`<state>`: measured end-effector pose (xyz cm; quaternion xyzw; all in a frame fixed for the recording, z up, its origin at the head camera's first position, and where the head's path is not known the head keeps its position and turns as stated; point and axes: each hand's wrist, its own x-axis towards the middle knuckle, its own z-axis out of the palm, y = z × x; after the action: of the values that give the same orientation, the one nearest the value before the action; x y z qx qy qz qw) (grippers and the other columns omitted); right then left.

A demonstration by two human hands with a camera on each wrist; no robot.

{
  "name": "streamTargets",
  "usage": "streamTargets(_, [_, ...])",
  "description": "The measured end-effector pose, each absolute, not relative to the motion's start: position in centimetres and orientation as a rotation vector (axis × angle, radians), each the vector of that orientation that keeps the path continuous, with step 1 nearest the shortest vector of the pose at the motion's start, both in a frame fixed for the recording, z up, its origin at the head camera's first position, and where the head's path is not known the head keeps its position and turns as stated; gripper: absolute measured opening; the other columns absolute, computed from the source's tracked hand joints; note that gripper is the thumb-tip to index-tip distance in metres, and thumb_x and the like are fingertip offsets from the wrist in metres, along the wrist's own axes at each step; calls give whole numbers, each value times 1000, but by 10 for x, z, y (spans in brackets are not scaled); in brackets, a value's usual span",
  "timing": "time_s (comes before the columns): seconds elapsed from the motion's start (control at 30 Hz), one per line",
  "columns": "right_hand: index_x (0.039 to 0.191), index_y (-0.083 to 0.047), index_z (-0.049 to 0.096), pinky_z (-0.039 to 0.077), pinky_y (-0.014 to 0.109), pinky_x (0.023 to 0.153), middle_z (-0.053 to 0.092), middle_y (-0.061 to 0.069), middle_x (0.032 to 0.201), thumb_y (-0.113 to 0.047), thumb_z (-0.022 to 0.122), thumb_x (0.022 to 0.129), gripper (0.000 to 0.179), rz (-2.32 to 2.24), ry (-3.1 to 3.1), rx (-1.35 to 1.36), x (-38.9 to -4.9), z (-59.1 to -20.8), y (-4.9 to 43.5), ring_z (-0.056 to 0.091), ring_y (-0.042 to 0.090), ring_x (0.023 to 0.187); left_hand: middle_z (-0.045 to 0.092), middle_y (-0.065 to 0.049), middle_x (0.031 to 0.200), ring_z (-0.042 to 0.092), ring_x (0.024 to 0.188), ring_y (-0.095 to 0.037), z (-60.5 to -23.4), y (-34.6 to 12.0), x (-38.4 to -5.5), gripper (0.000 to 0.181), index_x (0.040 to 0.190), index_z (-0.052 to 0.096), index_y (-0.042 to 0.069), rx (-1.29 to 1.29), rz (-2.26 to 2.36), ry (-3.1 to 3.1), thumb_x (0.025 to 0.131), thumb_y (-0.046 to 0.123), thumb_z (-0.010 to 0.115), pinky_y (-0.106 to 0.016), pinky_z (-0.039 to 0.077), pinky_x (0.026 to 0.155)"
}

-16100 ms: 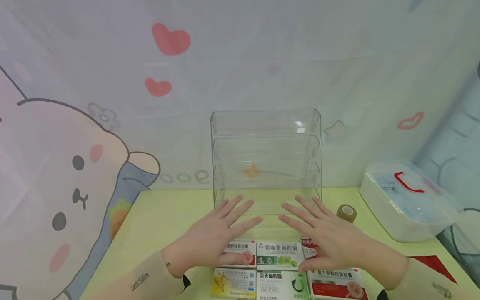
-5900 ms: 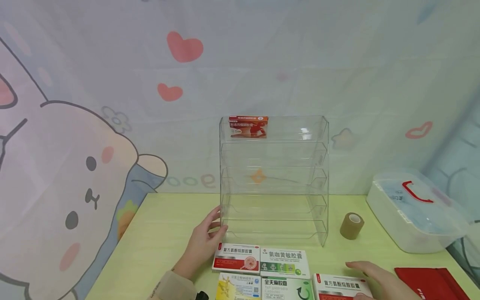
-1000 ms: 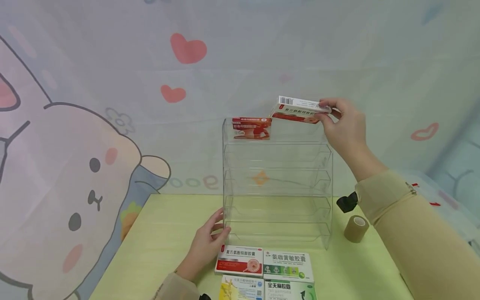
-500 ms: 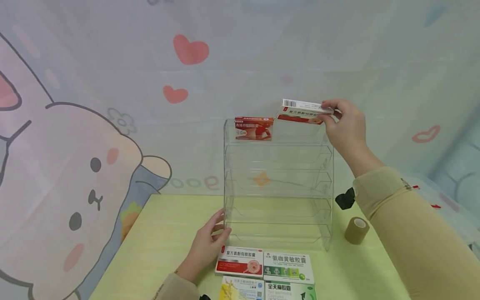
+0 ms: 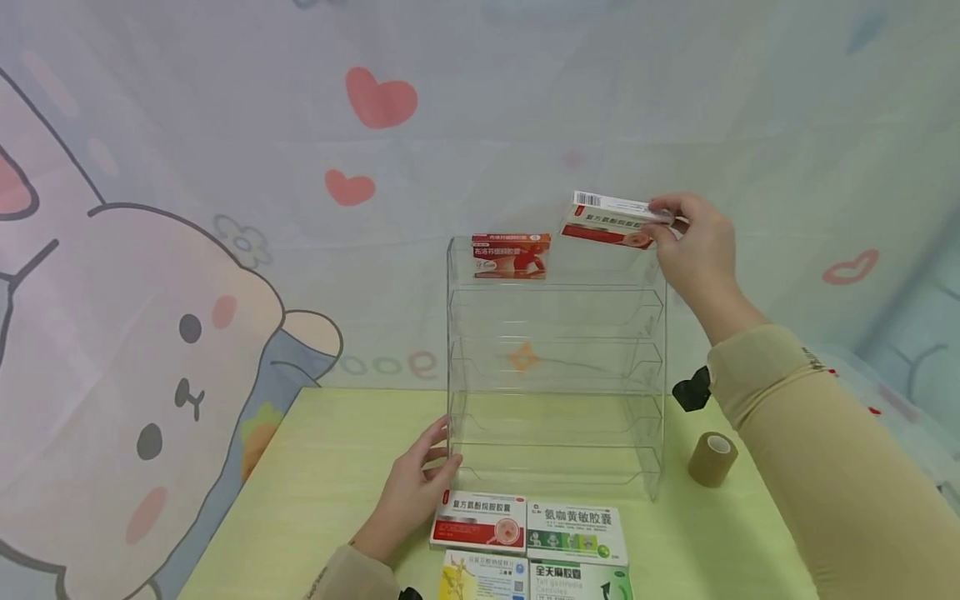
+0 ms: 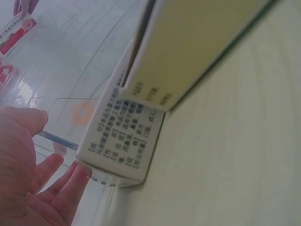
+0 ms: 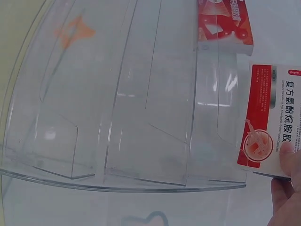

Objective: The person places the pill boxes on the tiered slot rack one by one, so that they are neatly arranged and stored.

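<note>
My right hand [image 5: 699, 250] pinches the right end of a white-and-red medicine box [image 5: 609, 227], tilted slightly, at the top tier of a clear tiered display rack [image 5: 557, 392]. In the right wrist view that box [image 7: 268, 120] is just outside the rack's top tier. A red medicine box [image 5: 511, 257] stands at the left of this tier. Low on the rack's left side, my left hand [image 5: 414, 490] grips the clear side edge between thumb and fingers. Close by lies another white-and-red medicine box [image 5: 478, 522], whose printed side [image 6: 124, 136] fills the middle of the left wrist view.
On the yellow table [image 5: 330, 450] lie a white-and-green box [image 5: 576, 533], a yellow-and-white box [image 5: 483, 577] and a green-and-white box [image 5: 581, 581]. A brown tape roll [image 5: 712, 460] stands right of the rack. My right sleeve partly covers a white lidded bin [image 5: 885, 392].
The red box has gone from the table to the top tier. My right hand has lifted the white-and-red box from front right; lately it shifts slightly right. My left hand keeps its grip.
</note>
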<state>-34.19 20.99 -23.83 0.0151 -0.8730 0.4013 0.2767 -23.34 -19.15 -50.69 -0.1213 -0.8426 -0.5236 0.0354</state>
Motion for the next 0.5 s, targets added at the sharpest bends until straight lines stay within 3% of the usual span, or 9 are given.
streamTargets(0.3, [145, -8, 66, 60, 54, 115, 66, 14, 151, -17, 67, 111, 35, 1043, -2397, 33, -344, -239, 215, 66, 34, 143, 61, -17, 161, 72, 132, -33, -507, -193, -234, 68, 169, 45, 24, -361, -1624, -2589, 108, 23, 74, -36, 67, 104])
streamTargets(0.5, [141, -7, 68, 63, 54, 102, 68, 17, 148, -13, 69, 109, 32, 989, -2484, 73, -345, -243, 216, 67, 38, 137, 61, -19, 160, 72, 132, -36, -507, -194, -233, 67, 169, 45, 22, -369, -1619, -2583, 108, 22, 73, -37, 67, 104])
